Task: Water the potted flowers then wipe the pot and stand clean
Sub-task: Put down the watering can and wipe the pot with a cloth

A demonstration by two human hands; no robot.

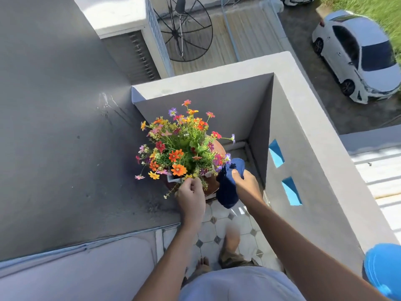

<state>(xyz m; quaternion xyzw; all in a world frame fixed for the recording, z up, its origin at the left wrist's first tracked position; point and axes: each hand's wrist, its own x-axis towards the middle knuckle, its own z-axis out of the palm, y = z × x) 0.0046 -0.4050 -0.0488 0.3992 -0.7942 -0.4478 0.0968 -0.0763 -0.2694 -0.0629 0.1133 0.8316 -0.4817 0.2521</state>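
Head view: flowers hide most of the pot; right hand grips cloth, left hand pinches stems

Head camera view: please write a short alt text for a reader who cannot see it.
Seen from above on a tiled balcony corner, a person's right hand holds a dark blue cloth against a terracotta pot of colourful flowers, while the left hand touches stems at the near rim. A white car is parked below the wall.
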